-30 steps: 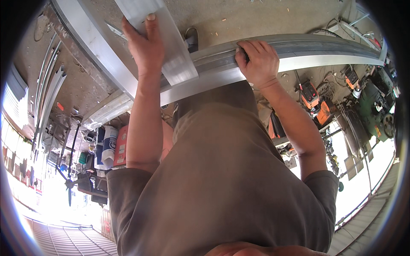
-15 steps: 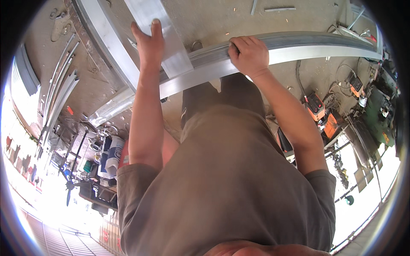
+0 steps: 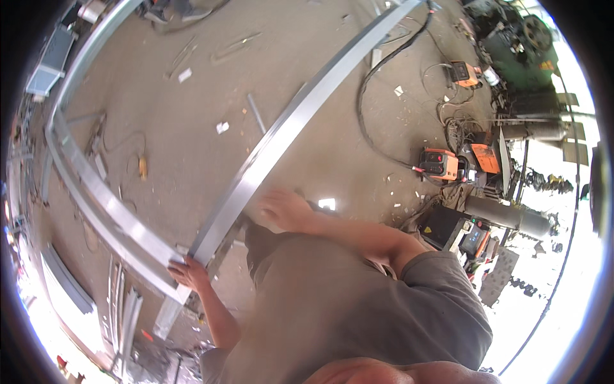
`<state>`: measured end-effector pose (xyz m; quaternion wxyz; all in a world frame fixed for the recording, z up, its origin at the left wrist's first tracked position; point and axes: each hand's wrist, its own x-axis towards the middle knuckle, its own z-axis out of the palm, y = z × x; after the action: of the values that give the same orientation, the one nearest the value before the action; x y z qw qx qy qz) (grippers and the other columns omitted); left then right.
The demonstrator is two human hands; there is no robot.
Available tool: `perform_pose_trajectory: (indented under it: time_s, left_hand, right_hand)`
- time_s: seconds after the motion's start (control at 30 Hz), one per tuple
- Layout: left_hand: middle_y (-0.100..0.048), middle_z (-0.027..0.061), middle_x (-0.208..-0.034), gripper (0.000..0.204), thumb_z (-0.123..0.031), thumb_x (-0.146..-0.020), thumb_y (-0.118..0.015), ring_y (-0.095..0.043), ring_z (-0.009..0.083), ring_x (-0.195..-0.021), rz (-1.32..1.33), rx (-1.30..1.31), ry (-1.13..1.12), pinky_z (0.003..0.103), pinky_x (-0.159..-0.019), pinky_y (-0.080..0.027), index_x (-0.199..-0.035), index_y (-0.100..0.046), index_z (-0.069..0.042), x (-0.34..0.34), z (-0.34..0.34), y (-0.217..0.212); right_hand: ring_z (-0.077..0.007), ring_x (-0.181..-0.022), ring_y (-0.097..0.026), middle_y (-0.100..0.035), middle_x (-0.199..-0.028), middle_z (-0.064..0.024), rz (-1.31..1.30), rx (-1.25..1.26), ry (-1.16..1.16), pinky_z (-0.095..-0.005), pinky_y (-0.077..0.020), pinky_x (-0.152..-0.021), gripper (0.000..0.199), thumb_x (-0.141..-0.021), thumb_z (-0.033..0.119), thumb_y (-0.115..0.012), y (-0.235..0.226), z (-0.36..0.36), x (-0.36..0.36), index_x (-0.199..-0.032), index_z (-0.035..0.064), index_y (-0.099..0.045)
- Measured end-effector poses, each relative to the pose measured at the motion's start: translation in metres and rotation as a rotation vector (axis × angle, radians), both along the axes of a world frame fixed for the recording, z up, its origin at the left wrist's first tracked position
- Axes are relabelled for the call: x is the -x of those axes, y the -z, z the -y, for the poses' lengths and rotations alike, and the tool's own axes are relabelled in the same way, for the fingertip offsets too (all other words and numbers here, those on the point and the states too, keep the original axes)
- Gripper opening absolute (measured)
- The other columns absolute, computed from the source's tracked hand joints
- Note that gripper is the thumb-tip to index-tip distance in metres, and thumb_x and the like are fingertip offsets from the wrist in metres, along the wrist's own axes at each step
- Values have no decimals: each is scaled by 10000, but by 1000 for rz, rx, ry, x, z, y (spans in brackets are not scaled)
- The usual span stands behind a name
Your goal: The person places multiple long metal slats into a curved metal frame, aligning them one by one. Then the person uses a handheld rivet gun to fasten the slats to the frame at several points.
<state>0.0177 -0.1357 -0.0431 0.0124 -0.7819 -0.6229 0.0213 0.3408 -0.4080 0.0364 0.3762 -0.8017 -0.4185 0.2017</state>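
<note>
My left hand [image 3: 190,275] is at the lower corner of a silver metal frame, its fingers over the near end of a long metal profile [image 3: 281,141]. That profile runs away to the upper right. Other silver profiles, a flat-faced inner bar [image 3: 118,211] among them, meet the same corner from the left side. My right hand [image 3: 281,208] is smeared by motion just right of the long profile, in front of my body. It looks apart from the metal, and its fingers cannot be made out.
Orange welding-type machines [image 3: 440,164] with a black cable [image 3: 361,96] lie to the right, near a grey cylinder [image 3: 511,216]. Metal strips [image 3: 131,320] lie at the lower left. Scraps and thin offcuts dot the floor. Another person's shoe [image 3: 157,14] shows at the top left.
My view has turned and now takes in more of the frame. My right hand has let go of the bar it was on. My left hand has come to the frame's corner.
</note>
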Motion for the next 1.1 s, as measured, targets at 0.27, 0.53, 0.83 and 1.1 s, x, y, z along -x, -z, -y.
perform_pose_trajectory:
  time_s: [0.27, 0.53, 0.83, 1.1]
  left_hand:
    - [-392, 202, -1661, 638, -479, -1102, -405, -347, 382, -1542, 36, 77, 235, 559, -1249, -267, -1609, -416, -91, -195, 71, -11]
    - [-490, 179, -1600, 578, -394, -1051, -523, -421, 354, -1505, 218, 248, 688, 576, -1233, -295, -1553, -502, -109, -475, 154, -19]
    - [-585, 221, -1418, 560, -424, -1027, -574, -536, 412, -1337, 419, 454, 985, 569, -1136, -394, -1437, -537, -43, -703, 249, -48]
    - [-595, 214, -1402, 717, -522, -959, -648, -553, 422, -1316, 280, 515, 809, 563, -1127, -401, -1465, -494, -37, -779, 285, -51]
  right_hand:
    - [-350, -1237, -653, -691, -1351, -118, -226, 343, 586, -438, -523, -1054, 367, -1012, 314, -613, 0, 200, -144, -1327, 140, -688]
    - [-369, -1238, -658, -698, -1351, -134, -261, 442, 640, -461, -533, -1036, 435, -1013, 384, -604, 72, 302, -225, -1374, 150, -666]
    - [-291, -1115, -729, -769, -1177, -167, -569, 634, 1042, -404, -555, -981, 454, -908, 333, -686, 57, 399, -357, -1284, 81, -731]
    - [-375, -1216, -680, -731, -1275, -180, -470, 441, 1036, -465, -511, -1057, 484, -946, 387, -607, 73, 449, -501, -1281, 55, -716]
